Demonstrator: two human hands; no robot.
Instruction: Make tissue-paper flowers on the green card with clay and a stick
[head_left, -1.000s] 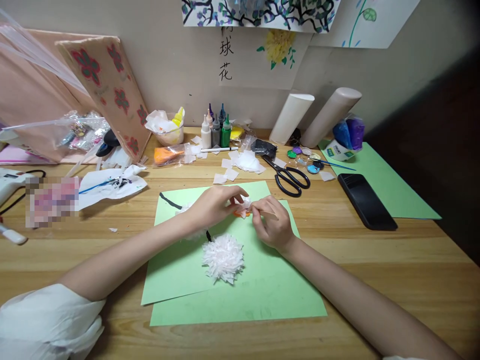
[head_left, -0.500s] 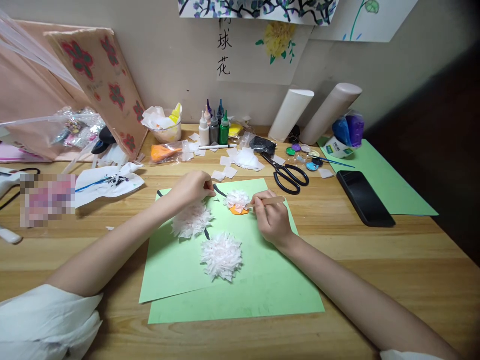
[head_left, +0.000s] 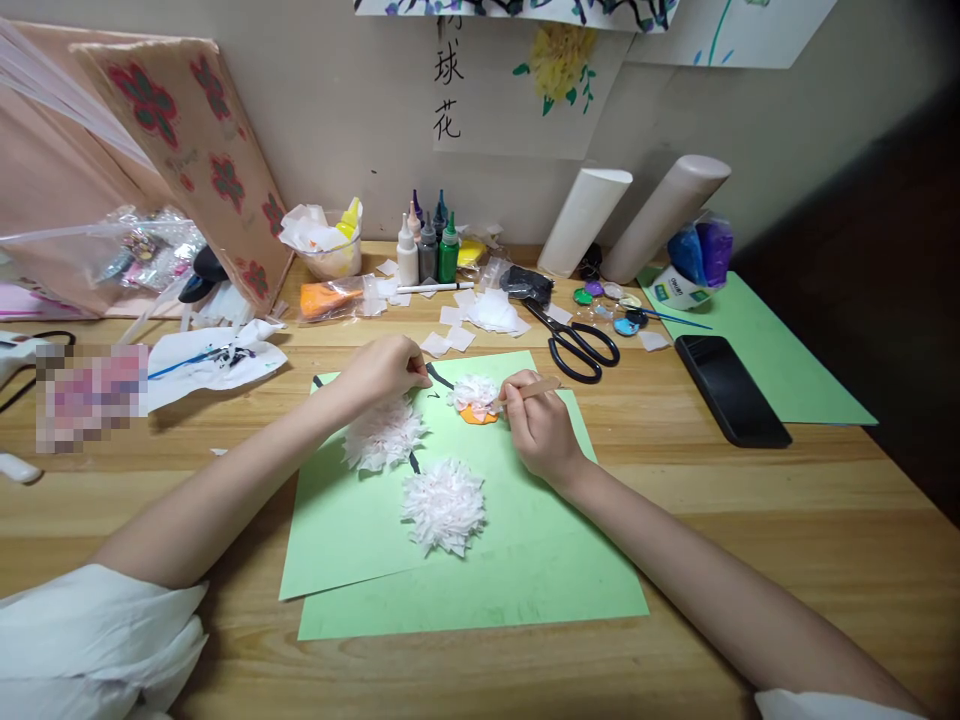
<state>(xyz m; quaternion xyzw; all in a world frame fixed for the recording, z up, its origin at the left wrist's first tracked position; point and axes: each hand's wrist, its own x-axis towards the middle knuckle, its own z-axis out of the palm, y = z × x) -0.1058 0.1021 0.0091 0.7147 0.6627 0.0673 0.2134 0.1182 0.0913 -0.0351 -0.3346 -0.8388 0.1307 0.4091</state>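
Note:
My right hand [head_left: 541, 425] is closed around a flat wooden stick [head_left: 536, 388], whose tip reaches the small white tissue flower [head_left: 474, 392]. An orange clay patch [head_left: 478, 413] shows below that flower's petals. My left hand [head_left: 386, 372] has its fingers pinched together above the green paper [head_left: 525, 540], close to a black stem line [head_left: 439, 375]; what the fingertips hold, if anything, is hidden. Partly under this hand lies a second white tissue flower [head_left: 384, 436]. A third, full tissue flower [head_left: 444, 508] sits nearer to me on the paper.
Black-handled scissors [head_left: 577, 350], tissue squares [head_left: 492, 311] and paint bottles [head_left: 427, 250] lie or stand behind the paper. To the right is a black phone [head_left: 731, 390]. A paint-stained tissue [head_left: 217, 366] lies at left, near a leaning cardboard piece [head_left: 187, 170].
The stick has tilted a little and its outer end sits slightly lower in my right hand's grip. My left hand stays in place. The whole view has shifted slightly.

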